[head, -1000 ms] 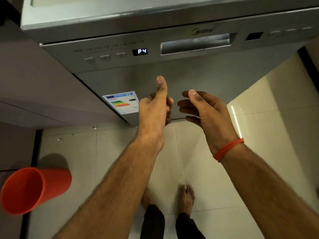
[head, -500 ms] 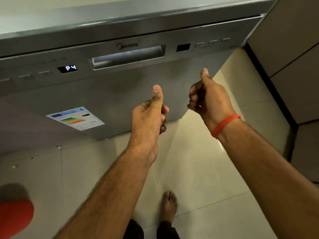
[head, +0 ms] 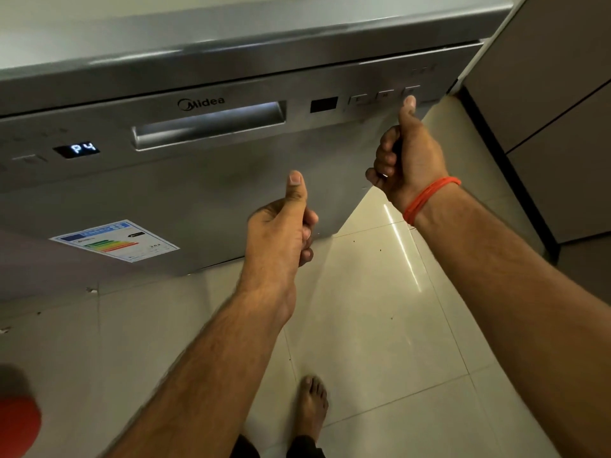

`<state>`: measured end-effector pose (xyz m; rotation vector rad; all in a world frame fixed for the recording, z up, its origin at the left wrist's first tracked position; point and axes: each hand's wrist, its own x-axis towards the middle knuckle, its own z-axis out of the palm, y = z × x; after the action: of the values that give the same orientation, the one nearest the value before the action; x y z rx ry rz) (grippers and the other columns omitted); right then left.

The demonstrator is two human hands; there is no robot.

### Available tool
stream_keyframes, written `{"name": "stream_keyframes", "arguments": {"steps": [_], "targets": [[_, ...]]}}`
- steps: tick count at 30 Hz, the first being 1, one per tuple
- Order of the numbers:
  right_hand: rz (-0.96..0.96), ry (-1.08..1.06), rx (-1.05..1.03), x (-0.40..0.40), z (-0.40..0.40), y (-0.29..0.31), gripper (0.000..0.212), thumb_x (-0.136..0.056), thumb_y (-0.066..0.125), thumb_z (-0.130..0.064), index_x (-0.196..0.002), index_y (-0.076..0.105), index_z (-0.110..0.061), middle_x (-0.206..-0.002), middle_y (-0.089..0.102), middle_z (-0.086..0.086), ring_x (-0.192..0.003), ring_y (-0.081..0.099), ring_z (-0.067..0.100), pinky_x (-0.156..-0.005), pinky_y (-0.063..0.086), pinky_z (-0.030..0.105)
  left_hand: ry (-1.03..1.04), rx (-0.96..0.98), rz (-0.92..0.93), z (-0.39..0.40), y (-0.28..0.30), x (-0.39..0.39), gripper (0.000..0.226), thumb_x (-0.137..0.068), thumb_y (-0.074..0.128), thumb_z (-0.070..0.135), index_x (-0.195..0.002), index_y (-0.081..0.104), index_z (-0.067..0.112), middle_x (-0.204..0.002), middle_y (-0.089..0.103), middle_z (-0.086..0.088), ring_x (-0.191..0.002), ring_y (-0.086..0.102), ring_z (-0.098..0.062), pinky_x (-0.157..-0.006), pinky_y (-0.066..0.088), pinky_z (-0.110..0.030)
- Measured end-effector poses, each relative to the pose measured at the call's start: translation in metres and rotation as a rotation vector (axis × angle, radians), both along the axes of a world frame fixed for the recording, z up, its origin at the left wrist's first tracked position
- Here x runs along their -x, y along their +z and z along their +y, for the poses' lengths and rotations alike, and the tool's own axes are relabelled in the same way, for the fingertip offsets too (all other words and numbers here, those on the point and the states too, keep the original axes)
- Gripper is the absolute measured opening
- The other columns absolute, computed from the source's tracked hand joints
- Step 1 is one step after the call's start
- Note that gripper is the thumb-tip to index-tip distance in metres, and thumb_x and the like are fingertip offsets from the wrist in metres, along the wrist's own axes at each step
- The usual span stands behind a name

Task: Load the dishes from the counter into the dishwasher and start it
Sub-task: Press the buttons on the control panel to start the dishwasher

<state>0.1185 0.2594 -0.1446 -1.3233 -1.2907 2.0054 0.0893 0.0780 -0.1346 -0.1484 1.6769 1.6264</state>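
On the far left edge: a red thing (head: pixel 16 424) is showing, blurred, so I cannot tell what it is.
Display (head: pixel 76 149): it is glowing "P4" on the left of the control strip, so a programme is reading as chosen.
Sticker (head: pixel 114 240): an energy label with coloured bars is sitting low on the door; its small print is too fine to read.
Dishwasher (head: pixel 205 180): it is standing straight ahead with its door shut, and "Midea" is printed above the handle recess (head: pixel 210 125).
Left hand (head: pixel 281 223): it is hanging in front of the door, fingers clenched on nothing, thumb sticking up, touching nothing.
Right hand (head: pixel 408 160): its fingers are curled into the palm and grasping nothing, while the thumb is reaching up to the rightmost button (head: pixel 411 90).
Contact: whether the thumb is pressing or only nearing is not clear.
Progress: loading is looking finished, since the door is closed and no dishes are showing; only the start press is seeming left.
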Motion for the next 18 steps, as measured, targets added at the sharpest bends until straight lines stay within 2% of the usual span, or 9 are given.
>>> {"name": "stream_keyframes", "arguments": {"steps": [9, 15, 18], "targets": [[-0.001, -0.013, -0.107, 0.006, 0.005, -0.002, 0.067, -0.099, 0.044, -0.061, -0.05, 0.043, -0.015, -0.049, 0.033, 0.002, -0.044, 0.031, 0.014, -0.051, 0.041, 0.026, 0.035, 0.015, -0.019, 0.005, -0.007, 0.008, 0.053, -0.092, 0.055, 0.061, -0.065, 0.056, 0.016, -0.048, 0.04, 0.006, -0.045, 0.037, -0.007, -0.049, 0.039, -0.022], [-0.035, 0.017, 0.013, -0.004, 0.02, 0.005, 0.06, -0.089, 0.062, -0.063, -0.053, 0.039, -0.021, -0.052, 0.029, -0.002, -0.047, 0.024, 0.014, -0.052, 0.034, 0.025, 0.044, 0.022, -0.027, 0.006, -0.007, 0.013, 0.053, -0.092, 0.055, 0.061, -0.066, 0.057, 0.016, -0.047, 0.041, 0.006, -0.045, 0.037, -0.006, -0.048, 0.039, -0.021], [-0.043, 0.064, 0.013, -0.008, 0.02, 0.01, 0.058, -0.093, 0.056, -0.063, -0.056, 0.045, -0.02, -0.052, 0.034, -0.003, -0.047, 0.029, 0.012, -0.056, 0.039, 0.026, 0.051, 0.018, -0.023, 0.004, -0.005, 0.013, 0.051, -0.093, 0.055, 0.061, -0.067, 0.058, 0.016, -0.049, 0.043, 0.007, -0.047, 0.038, -0.006, -0.048, 0.039, -0.02]]}}
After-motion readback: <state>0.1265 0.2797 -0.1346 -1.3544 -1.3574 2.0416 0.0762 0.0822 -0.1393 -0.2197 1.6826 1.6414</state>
